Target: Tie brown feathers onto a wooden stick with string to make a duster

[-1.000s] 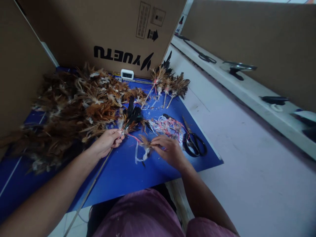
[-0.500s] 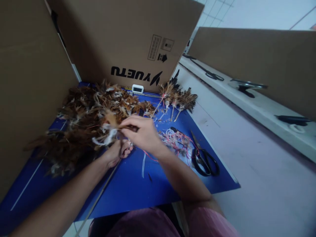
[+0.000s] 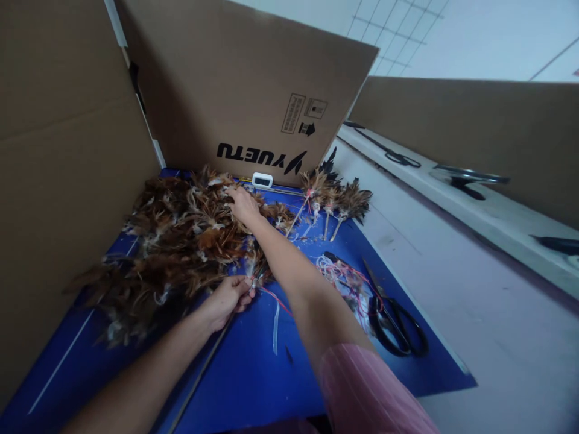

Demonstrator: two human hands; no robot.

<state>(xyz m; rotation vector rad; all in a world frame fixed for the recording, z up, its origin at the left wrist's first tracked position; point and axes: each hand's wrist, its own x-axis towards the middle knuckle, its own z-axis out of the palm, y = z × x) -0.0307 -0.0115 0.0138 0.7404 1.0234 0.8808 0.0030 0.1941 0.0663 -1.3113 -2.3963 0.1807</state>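
My left hand (image 3: 230, 300) is closed around a thin stick (image 3: 201, 372) whose upper end carries bound feathers (image 3: 259, 260), so it looks like a feather duster. From the binding by my fingers a red string (image 3: 277, 299) trails to the right. My right hand (image 3: 245, 208) is stretched forward over the far side of a big heap of brown feathers (image 3: 181, 217). Its fingers are apart and touch or hover over the feathers, with nothing visibly held. My right forearm hides part of the mat and of the string.
Black-handled scissors (image 3: 398, 325) lie at the right beside tangled string (image 3: 337, 274). Several feather bunches on sticks (image 3: 337, 199) rest at the back right. A small white digital display (image 3: 262, 180) stands before the cardboard wall (image 3: 253, 90). A blue mat (image 3: 253, 386) covers the table.
My right hand has moved away from my left hand, forward to the feather heap. The white-and-brown feathers it held are gone from its fingers. My left hand keeps the stick.
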